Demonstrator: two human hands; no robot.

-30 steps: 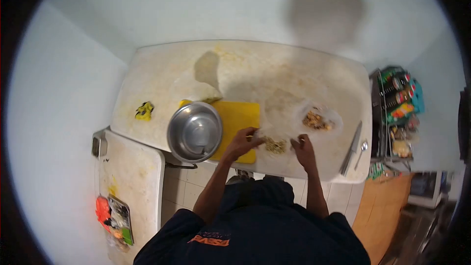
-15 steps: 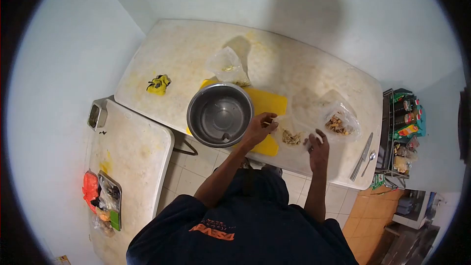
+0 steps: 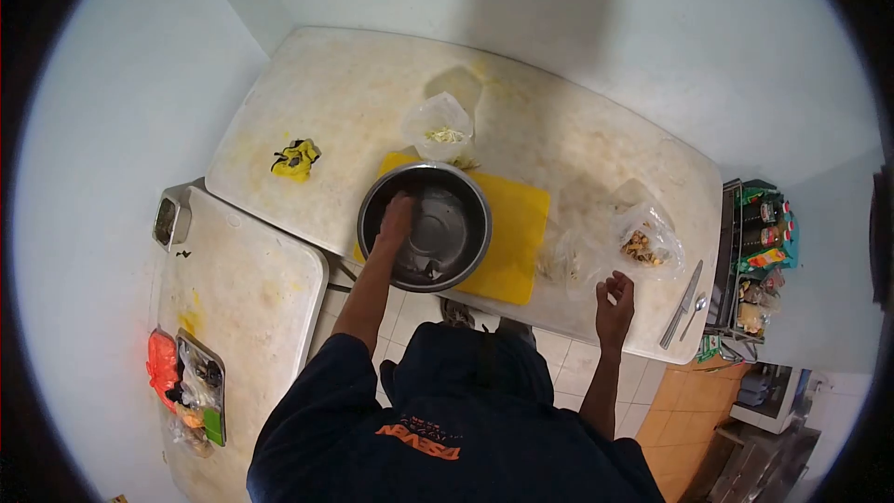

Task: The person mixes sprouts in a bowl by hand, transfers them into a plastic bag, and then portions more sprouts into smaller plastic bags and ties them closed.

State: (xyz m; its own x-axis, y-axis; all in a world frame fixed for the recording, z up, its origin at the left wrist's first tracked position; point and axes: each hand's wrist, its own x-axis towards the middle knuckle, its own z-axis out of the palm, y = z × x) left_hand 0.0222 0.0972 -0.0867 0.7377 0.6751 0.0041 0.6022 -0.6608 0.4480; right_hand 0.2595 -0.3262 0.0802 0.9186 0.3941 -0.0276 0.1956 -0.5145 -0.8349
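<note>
A grey metal bowl (image 3: pixel 480 256) stands on a yellow cutting board (image 3: pixel 520 233). My left hand (image 3: pixel 398 216) reaches down inside it, against its left side, and its fingers are blurred. A small pale bit (image 3: pixel 434 270) lies low in the bowl. My right hand (image 3: pixel 615 303) is over the table's front edge, fingers loosely bent and apart, with nothing visible between them. Just left of it lies a clear plastic bag (image 3: pixel 570 259) with thin pale shreds. Beyond is another clear bag (image 3: pixel 641 247) with brown pieces.
Behind the bowl stands a clear bag of pale sprout-like strands (image 3: pixel 440 130). A knife (image 3: pixel 683 303) and spoon (image 3: pixel 694 312) lie at the right. A yellow-black cloth-like bundle (image 3: pixel 296 159) is at the left. A tray of bagged goods (image 3: pixel 207 382) sits on the side table.
My left hand has moved left from beside the shreds into the bowl. My right hand has shifted slightly toward me. The shreds' bag looks shifted and spread out.
</note>
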